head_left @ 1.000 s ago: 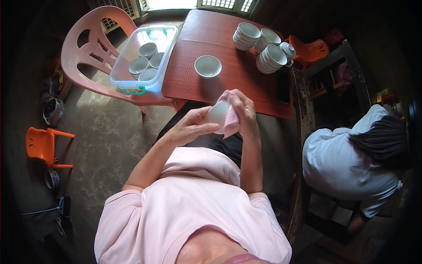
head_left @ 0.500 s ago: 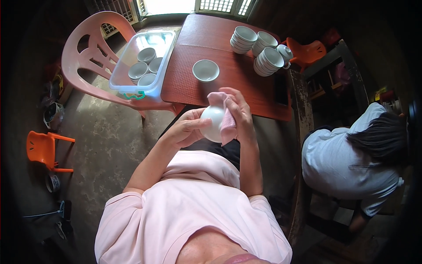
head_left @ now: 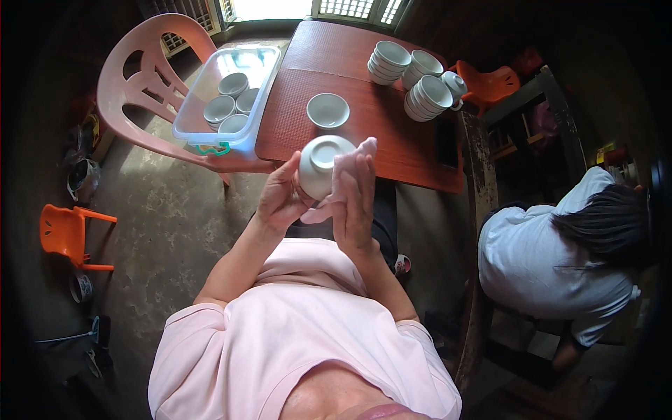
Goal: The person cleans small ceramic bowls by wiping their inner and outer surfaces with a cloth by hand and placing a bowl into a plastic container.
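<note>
My left hand [head_left: 282,192] grips a white bowl [head_left: 318,166] by its rim, the foot ring turned up and away from me. Against the bowl's right side, my right hand [head_left: 358,203] presses a pink cloth [head_left: 344,175], its fingers stretched along the fabric. Just beyond them, a single white bowl [head_left: 327,110] stands upright on the reddish-brown table [head_left: 294,84]. Several stacked white bowls [head_left: 428,94] are at the table's far right, beside a lidded white cup [head_left: 454,84].
On a pink plastic chair [head_left: 150,66] left of the table rests a clear plastic box [head_left: 183,126] with stacked bowls inside. Small orange chairs [head_left: 66,234] stand at far left and behind the table. A wooden bench edge [head_left: 478,182] runs at right, where another person [head_left: 553,259] bends over.
The held bowl has risen and tipped, so its foot ring now shows. My right hand has turned, its fingers flatter along the cloth, and shifted slightly left and down.
</note>
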{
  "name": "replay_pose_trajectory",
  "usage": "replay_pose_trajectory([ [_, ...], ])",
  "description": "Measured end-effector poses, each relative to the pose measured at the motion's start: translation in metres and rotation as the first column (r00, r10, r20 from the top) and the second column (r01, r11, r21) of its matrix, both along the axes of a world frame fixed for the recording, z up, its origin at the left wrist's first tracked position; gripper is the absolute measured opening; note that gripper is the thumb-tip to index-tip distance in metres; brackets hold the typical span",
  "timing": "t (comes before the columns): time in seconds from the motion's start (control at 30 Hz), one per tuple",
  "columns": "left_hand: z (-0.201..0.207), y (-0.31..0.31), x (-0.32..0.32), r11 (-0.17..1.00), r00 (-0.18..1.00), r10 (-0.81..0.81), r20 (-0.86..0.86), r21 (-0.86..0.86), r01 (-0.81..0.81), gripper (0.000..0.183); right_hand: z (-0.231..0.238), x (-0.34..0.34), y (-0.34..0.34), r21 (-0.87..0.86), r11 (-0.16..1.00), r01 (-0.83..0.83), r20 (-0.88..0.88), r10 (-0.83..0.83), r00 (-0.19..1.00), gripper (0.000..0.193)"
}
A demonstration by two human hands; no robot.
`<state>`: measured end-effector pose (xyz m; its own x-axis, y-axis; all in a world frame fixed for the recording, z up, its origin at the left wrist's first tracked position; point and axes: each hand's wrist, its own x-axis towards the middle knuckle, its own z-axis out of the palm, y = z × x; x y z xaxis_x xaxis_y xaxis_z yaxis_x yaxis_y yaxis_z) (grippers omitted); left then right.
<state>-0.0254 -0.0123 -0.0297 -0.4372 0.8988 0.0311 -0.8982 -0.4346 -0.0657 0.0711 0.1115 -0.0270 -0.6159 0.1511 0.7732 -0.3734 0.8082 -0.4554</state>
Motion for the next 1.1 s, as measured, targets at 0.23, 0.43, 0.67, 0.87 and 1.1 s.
replay_pose_trajectory([
  [0.23, 0.012, -0.006, 0.011, 0.992, 0.892, -0.110, -0.439, -0.110, 0.068, 0.038, 0.098, -0.019, 0.038, -0.499, 0.801, -0.331, 0.513, 0.581, 0.632, 0.028],
  [0.43, 0.023, 0.012, 0.023, 0.950, 0.795, 0.153, -0.586, -0.136, -0.283, 0.043, 0.034, -0.025, 0.022, -0.945, 0.136, -0.296, -0.227, 0.378, 0.898, 0.036],
  [0.67, 0.028, -0.012, 0.008, 0.950, 0.776, -0.161, -0.610, -0.309, -0.046, 0.050, 0.045, -0.023, 0.034, -0.943, 0.254, -0.217, 0.031, 0.715, 0.699, 0.036],
  [0.87, 0.014, 0.000, 0.015, 0.939, 0.695, 0.037, -0.718, -0.212, -0.269, 0.039, 0.015, -0.027, 0.005, -0.896, -0.256, -0.363, -0.440, 0.409, 0.799, 0.041],
  [1.1, 0.028, -0.004, 0.019, 0.841, 0.251, -0.214, -0.944, -0.308, -0.445, 0.029, 0.027, -0.025, 0.025, -0.737, 0.613, -0.285, 0.025, 0.445, 0.895, 0.032],
])
